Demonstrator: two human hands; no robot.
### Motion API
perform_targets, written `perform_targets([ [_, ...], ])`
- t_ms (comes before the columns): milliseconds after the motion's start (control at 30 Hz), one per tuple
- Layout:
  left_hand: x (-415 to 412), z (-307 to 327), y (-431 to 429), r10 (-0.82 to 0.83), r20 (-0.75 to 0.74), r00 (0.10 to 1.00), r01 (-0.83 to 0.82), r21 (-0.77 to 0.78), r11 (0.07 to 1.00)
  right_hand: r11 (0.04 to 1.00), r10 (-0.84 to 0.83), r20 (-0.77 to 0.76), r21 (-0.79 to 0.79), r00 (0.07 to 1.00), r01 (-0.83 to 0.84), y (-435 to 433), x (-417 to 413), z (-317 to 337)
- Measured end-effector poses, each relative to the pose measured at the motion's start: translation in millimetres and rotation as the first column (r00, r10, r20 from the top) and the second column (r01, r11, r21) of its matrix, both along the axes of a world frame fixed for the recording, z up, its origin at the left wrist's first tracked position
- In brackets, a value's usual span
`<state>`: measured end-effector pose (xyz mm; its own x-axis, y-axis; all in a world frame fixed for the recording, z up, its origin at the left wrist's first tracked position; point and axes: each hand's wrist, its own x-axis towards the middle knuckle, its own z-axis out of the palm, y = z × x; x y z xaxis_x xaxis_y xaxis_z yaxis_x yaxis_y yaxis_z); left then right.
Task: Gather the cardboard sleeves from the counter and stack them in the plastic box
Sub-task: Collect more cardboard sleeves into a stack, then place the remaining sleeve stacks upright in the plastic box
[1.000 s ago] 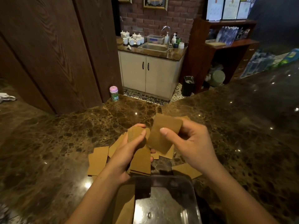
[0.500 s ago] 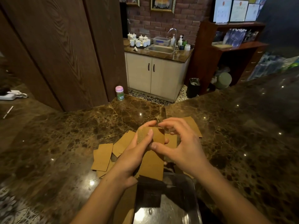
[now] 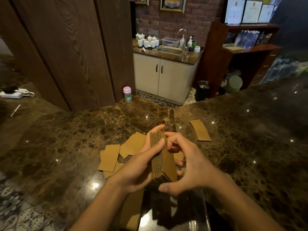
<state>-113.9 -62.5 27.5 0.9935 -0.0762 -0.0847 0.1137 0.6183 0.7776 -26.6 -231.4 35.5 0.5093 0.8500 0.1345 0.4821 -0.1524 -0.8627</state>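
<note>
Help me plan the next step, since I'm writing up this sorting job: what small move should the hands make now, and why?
Probably lower the stack of sleeves into the plastic box just below. Both the left hand and the right hand hold it, squared on edge, right above the box, so setting it down frees them for the loose sleeves left on the counter.

We have a single head-worn view, angled forward and down, close over the marble counter (image 3: 66, 147).

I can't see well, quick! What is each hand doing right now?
Left hand: closed around the stack of cardboard sleeves, thumb on its edge.
Right hand: closed on the same stack, from the other side.
</note>
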Motion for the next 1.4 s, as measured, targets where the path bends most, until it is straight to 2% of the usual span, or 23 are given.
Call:
perform_targets([
  [167, -3.8, 9.6, 4.6, 0.065, -0.004, 0.998, -0.064, 0.088, 0.994, 1.000, 0.012, 0.125, -0.027, 0.992, -0.008, 9.8, -7.8, 6.7],
  [300, -5.5, 10.1, 8.2, 0.076, -0.014, 0.997, -0.075, 0.081, 0.994, 0.999, -0.051, 0.228, 0.030, 0.972, 0.045, 23.1, -15.3, 9.1],
  [533, -17.6, 10.4, 11.5, 0.103, -0.062, 0.993, -0.098, 0.084, 0.992, 0.999, 0.026, 0.325, -0.028, 0.946, -0.018, 28.6, -29.7, 12.9],
  [667, -27.6, 6.3, 7.1, 0.122, -0.067, 0.990, -0.124, -0.028, 0.992, 0.997, 0.032, 0.297, -0.076, 0.954, -0.010, 27.2, -38.4, 8.2],
  [767, -36.3, -0.5, 3.1, 0.145, -0.082, 0.986, -0.145, 0.004, 0.989, 0.989, 0.061, 0.299, -0.148, 0.952, -0.017, 21.5, -46.7, 4.9],
  [867, -44.6, -7.5, -2.8, 0.115, -0.130, 0.985, -0.116, 0.001, 0.993, 0.993, 0.041, 0.292, -0.121, 0.956, -0.006, 15.9, -56.0, -1.5],
  [933, -49.6, -18.9, -3.3, 0.109, -0.213, 0.971, -0.094, 0.078, 0.993, 0.988, 0.038, 0.249, -0.154, 0.968, 0.001, 10.8, -62.5, -7.1],
  [967, -52.5, -22.6, -2.9, 0.121, -0.236, 0.964, -0.078, 0.184, 0.980, 0.985, 0.032, 0.241, -0.174, 0.970, 0.010, 7.0, -64.6, -11.0],
  [1000, -55.4, -26.7, -0.5, 0.149, -0.225, 0.963, -0.064, 0.346, 0.936, 0.982, 0.025, 0.237, -0.189, 0.971, 0.021, 2.8, -65.5, -14.7],
  [1033, -60.0, -32.4, 2.5, 0.180, -0.173, 0.968, -0.058, 0.546, 0.836, 0.978, 0.017, 0.229, -0.205, 0.973, 0.031, -2.4, -66.7, -18.8],
  [1067, -66.6, -39.3, 8.5, 0.212, -0.074, 0.974, -0.086, 0.750, 0.656, 0.974, 0.009, 0.229, -0.223, 0.973, 0.043, -6.9, -67.1, -22.3],
  [1100, -75.8, -48.3, 16.4, 0.222, 0.071, 0.972, -0.154, 0.911, 0.383, 0.966, 0.006, 0.229, -0.252, 0.973, 0.053, -11.8, -67.7, -26.6],
  [1133, -85.0, -56.4, 24.2, 0.187, 0.204, 0.961, -0.225, 0.969, 0.101, 0.956, 0.009, 0.226, -0.287, 0.974, 0.058, -16.5, -69.1, -31.2],
  [1167, -93.2, -64.6, 31.4, 0.130, 0.271, 0.954, -0.261, 0.961, -0.093, 0.945, 0.022, 0.219, -0.324, 0.976, 0.052, -20.5, -70.8, -36.5],
  [1200, -101.8, -70.0, 35.8, 0.073, 0.288, 0.955, -0.271, 0.945, -0.185, 0.932, 0.038, 0.211, -0.360, 0.977, 0.041, -23.5, -72.2, -42.7],
  [1267, -112.6, -83.2, 39.2, -0.002, 0.245, 0.969, -0.238, 0.940, -0.245, 0.903, 0.086, 0.194, -0.430, 0.977, 0.006, -26.1, -75.4, -53.7],
  [1367, -117.3, -95.4, 32.9, -0.106, 0.096, 0.990, -0.133, 0.891, -0.434, 0.845, 0.161, 0.208, -0.534, 0.965, -0.026, -19.5, -76.9, -63.7],
  [1400, -115.9, -94.3, 29.7, -0.115, 0.037, 0.993, -0.085, 0.888, -0.453, 0.828, 0.172, 0.222, -0.561, 0.960, -0.018, -15.0, -77.0, -66.1],
])
